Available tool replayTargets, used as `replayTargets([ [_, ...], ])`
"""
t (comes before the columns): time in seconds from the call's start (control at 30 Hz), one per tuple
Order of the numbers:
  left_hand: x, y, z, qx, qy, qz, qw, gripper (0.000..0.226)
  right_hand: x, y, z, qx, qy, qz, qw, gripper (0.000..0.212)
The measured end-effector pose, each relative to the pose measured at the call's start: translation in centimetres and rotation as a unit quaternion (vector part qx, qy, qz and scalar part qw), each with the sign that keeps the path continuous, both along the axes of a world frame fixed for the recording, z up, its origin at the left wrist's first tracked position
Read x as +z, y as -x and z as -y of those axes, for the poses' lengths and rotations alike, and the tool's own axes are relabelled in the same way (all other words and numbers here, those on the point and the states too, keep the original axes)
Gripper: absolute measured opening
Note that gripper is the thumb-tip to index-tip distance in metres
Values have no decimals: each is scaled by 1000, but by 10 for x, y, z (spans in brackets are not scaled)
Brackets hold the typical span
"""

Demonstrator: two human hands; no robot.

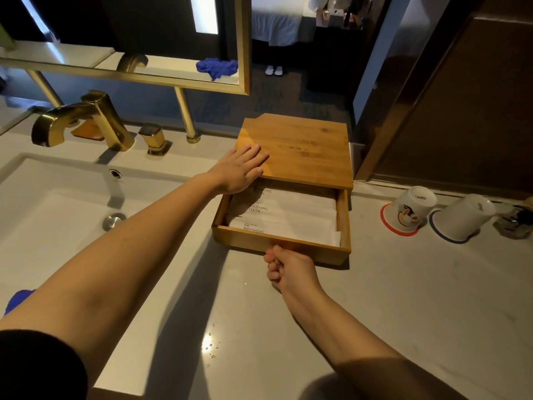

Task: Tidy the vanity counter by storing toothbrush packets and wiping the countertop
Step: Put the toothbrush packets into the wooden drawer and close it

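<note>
A bamboo box [300, 151] stands on the pale countertop [389, 298] right of the sink. Its drawer [305, 246] is pulled out toward me. Three white toothbrush packets [294, 223] printed "BRUSHING TEETH" lie side by side in the drawer. My left hand [240, 168] rests flat, fingers spread, on the box lid's front left corner. My right hand [288, 269] is curled at the middle of the drawer front, fingers closed against its lower edge. A blue cloth [17, 300] peeks out behind my left forearm at the counter's left edge.
A white sink basin [57, 215] with a gold faucet [83, 119] lies to the left. Two upturned white cups [412, 209] [461, 216] stand on the right with a small glass item [516, 220] beside them. A gold-framed mirror [242, 44] hangs behind, a dark wooden wall on the right.
</note>
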State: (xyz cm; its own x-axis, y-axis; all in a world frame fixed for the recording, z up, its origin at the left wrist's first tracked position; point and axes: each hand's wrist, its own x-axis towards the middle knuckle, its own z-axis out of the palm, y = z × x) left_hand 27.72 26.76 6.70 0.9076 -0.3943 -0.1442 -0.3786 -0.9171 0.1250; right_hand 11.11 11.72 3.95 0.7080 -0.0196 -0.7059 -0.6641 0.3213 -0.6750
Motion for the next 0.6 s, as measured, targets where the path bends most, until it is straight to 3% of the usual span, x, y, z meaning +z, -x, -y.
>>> replayTargets([
  [0.6, 0, 1, 1, 31, 11, 12, 999, 58, 3, -83, 3, 4, 133, 10, 991, 31],
])
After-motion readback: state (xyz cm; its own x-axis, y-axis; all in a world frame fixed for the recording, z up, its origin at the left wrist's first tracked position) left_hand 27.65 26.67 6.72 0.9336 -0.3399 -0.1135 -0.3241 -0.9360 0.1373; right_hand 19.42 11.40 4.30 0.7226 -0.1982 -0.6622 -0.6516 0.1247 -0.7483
